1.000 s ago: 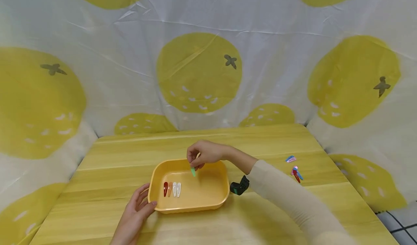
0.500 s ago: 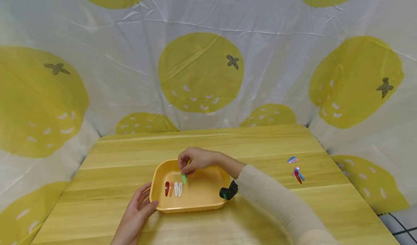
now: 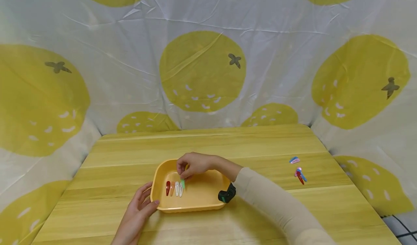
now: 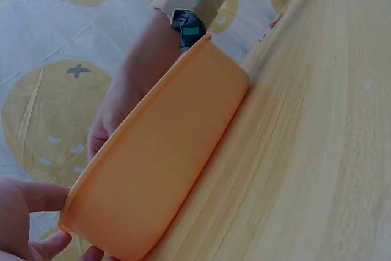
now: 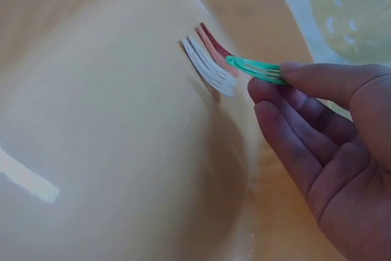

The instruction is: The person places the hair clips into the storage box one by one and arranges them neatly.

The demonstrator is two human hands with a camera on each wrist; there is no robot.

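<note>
A yellow plastic tray (image 3: 203,196) rests on the table. At its left end, my left hand (image 3: 137,208) holds the rim between thumb and fingers. Inside, toward the left, lies a row of snap hair clips: a red clip (image 3: 168,188), an orange clip (image 3: 172,189) and two white clips (image 3: 177,189). Over the tray, my right hand (image 3: 196,164) pinches a green hair clip (image 5: 256,70) by one end between thumb and index finger. In the right wrist view this clip is held above the row, with its free end pointing toward it.
On the right of the wood-grain table (image 3: 260,216) are more hair clips: a blue and pink pair (image 3: 294,160) and a small red, blue and pink cluster (image 3: 300,175). A black device (image 3: 227,193) sits on my right wrist. A fruit-print curtain (image 3: 137,75) hangs behind.
My right hand has moved left and lower over the tray, bringing the green hair clip beside the white clips. The left hand stays at the tray's rim.
</note>
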